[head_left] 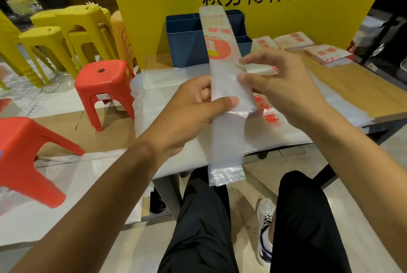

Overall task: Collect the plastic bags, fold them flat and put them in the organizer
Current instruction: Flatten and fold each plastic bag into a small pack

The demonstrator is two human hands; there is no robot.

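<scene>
While both hands work above the table [352, 88], a plastic bag [224, 88], folded into a long narrow strip, is held upright.
Left hand [193, 105] grips the strip at mid-length, thumb pressed across its front; right hand [279, 81] pinches its right edge between thumb and fingers. The strip's top end overlaps the blue organizer [187, 39] behind it. Unfolded bags [275, 127] lie beneath; folded bags [328, 53] sit far right. A red stool [105, 85] stands left.

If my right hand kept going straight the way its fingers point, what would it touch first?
The right hand points leftward across the folded bag strip it already pinches. Beyond that, the left hand gripping the same strip looks next in line, though depth is hard to judge.
</scene>
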